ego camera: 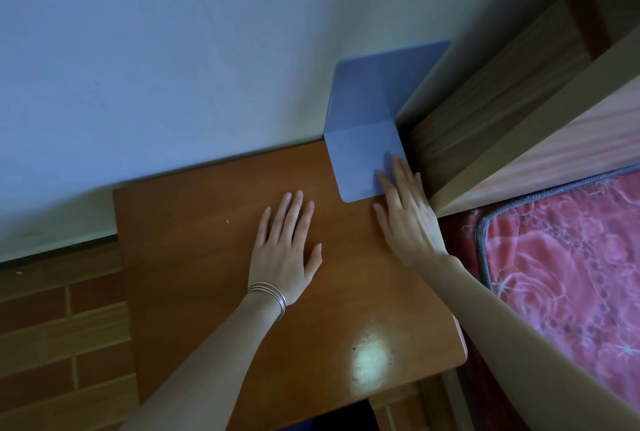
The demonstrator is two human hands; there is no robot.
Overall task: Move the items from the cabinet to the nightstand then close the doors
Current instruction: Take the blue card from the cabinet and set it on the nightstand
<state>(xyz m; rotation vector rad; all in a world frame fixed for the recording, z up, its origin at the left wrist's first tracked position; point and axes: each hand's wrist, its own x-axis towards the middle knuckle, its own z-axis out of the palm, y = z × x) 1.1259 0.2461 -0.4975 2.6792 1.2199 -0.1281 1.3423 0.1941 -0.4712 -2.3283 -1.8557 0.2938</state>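
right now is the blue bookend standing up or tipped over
Upright: the blue bookend has its base flat on the nightstand, its other plate rising by the wall, the right hand touching the base.

Blue bookend (363, 156); brown nightstand (194, 257); pink floral mattress (571, 257)

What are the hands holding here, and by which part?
Nothing is gripped. The left hand lies flat on the nightstand; the right hand rests open on the flat base of the blue bookend.
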